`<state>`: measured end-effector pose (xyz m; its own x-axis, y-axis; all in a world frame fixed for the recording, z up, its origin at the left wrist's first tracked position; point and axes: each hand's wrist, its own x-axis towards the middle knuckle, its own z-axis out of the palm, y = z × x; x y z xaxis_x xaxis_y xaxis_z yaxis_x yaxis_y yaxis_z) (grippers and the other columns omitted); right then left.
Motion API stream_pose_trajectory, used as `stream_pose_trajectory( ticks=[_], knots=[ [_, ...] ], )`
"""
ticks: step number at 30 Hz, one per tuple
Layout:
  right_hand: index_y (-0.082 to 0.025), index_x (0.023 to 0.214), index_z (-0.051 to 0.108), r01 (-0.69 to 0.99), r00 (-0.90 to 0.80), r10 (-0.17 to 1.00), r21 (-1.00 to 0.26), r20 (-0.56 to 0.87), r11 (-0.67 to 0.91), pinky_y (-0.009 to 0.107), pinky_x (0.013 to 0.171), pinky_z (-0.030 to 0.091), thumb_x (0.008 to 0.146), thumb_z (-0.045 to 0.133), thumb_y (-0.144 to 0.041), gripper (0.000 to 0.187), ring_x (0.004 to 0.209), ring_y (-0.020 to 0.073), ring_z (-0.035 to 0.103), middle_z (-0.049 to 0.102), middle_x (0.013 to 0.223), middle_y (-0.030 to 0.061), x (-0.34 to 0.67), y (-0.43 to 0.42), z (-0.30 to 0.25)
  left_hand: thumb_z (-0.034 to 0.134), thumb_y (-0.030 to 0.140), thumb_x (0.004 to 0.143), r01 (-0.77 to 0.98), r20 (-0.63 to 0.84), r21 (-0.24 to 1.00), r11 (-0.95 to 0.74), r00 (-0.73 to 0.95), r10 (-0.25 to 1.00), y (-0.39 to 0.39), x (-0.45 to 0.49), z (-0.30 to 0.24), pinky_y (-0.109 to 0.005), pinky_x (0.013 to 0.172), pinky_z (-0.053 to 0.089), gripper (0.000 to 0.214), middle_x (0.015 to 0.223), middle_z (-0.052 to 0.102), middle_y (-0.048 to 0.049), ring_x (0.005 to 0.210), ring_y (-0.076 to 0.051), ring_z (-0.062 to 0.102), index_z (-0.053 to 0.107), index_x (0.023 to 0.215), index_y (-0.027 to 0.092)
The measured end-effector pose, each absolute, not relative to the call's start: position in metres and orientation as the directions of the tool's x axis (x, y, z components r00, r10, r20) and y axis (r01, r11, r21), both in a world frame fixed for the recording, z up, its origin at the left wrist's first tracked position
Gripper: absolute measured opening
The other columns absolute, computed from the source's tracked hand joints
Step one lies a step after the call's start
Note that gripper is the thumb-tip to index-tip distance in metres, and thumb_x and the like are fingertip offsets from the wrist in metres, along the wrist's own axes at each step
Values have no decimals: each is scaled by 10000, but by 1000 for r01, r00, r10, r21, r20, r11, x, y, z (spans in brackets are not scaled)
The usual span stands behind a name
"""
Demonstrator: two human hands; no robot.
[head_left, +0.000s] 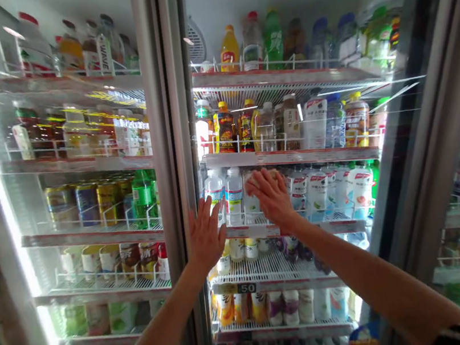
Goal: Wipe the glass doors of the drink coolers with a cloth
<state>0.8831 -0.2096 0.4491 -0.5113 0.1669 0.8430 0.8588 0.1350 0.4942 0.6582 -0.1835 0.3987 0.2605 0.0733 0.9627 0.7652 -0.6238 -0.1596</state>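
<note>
My left hand (207,230) is raised with its fingers spread, flat against the door by the metal frame (178,117) and the edge of the glass. To the right, my right hand (273,197) presses a crumpled, pale brownish cloth (251,185) to the glass door of a drinks cooler. Only the cloth's edges show around the fingers. Behind the glass, near both hands, stand clear water bottles (234,198) with blue and pink labels. White drink pouches (317,194) stand just right of my right hand.
Shelves of bottles, cans and cartons fill the cooler behind the glass. A second door with cans (109,202) stands at the left, and another metal door frame (434,124) slants along the right. A blue and orange sticker (364,337) is low on the right door.
</note>
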Motion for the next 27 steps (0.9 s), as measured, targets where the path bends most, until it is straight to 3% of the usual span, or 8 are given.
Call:
stream_pose_trajectory(
  ticks=[5,7,10,12,19,21,24,27],
  knots=[
    [-262,1290,470,692,-721,268,679,639,246,474,1128,181,849,461,-174,449,1369,201,245,449,1393,30,907,-227,410,403,243,890,718,944,-202,-666,324,62,-178,688,416,-467,1132,139,549,1465,302,-134,1397,-219,129,241,1410,173],
    [-278,1312,445,770,-637,272,614,721,174,480,1129,180,859,441,-176,464,1379,204,224,407,1423,24,915,-226,429,408,259,889,702,945,-209,-680,324,44,-173,700,429,-466,1135,122,547,1471,289,-130,1398,-220,122,254,1406,175],
    [-263,1358,388,906,-422,177,421,889,47,505,1129,171,861,421,-162,509,1402,228,148,286,1489,32,926,-222,469,418,285,889,695,959,-191,-693,282,19,-164,719,446,-470,1141,85,548,1479,268,-129,1400,-222,113,268,1403,171],
    [-248,1364,381,920,-391,132,389,911,39,512,1125,184,859,420,-159,514,1406,238,128,255,1501,42,930,-223,472,424,302,890,703,970,-170,-691,244,10,-159,728,451,-478,1140,69,545,1478,266,-132,1400,-225,111,282,1399,166],
    [-271,1288,477,752,-655,295,636,696,170,479,1131,203,848,459,-141,459,1390,204,199,436,1404,24,947,-240,397,445,302,882,730,967,-226,-645,249,-56,-150,731,448,-455,1145,73,572,1482,254,-105,1398,-209,101,262,1414,198],
    [-280,1329,428,817,-575,235,565,784,116,486,1128,212,850,452,-137,500,1390,211,203,384,1440,28,955,-239,419,454,298,879,737,969,-228,-636,237,-72,-149,730,448,-452,1147,71,598,1484,246,-103,1397,-208,106,233,1426,206],
    [-298,1411,278,935,-355,52,355,933,14,514,1115,227,858,426,-128,597,1396,234,181,234,1509,29,964,-234,460,470,297,874,728,968,-235,-644,233,-89,-149,730,449,-456,1147,63,638,1485,233,-103,1395,-215,115,188,1440,218],
    [-309,1427,225,940,-341,21,341,940,16,520,1107,235,857,412,-112,631,1398,240,169,202,1519,23,960,-235,455,477,292,871,727,966,-245,-642,238,-98,-149,730,450,-457,1146,73,659,1485,230,-106,1394,-220,121,163,1446,219]
  ],
)
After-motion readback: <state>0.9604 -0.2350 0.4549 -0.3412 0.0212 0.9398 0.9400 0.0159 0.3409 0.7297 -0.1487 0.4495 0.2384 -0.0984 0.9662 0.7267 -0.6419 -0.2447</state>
